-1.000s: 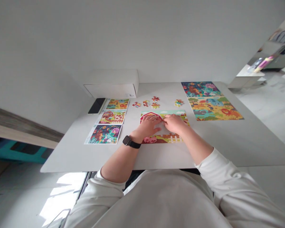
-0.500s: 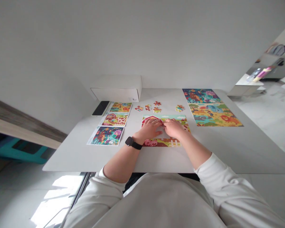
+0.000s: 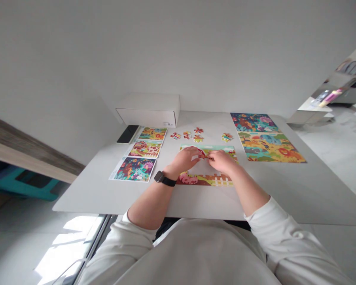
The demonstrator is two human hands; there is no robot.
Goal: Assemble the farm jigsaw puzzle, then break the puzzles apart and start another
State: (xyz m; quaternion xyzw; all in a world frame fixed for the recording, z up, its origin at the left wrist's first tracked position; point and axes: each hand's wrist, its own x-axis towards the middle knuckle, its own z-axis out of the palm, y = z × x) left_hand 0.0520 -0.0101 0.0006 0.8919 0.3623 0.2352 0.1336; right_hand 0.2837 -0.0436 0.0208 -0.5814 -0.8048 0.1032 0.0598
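Though flat, farm jigsaw [image 3: 203, 180] knobby-edged inside.

Plain room: pale wall [image 3: 210, 51], table [image 3: 267, 190]

On the table [image 3: 284, 194], puzzle [image 3: 203, 180] mid-frame, loose pieces [image 3: 187, 135] just behind; pictures [image 3: 144, 149] centre-left, box [image 3: 148, 116] behind them, panels [image 3: 271, 146] right of centre!
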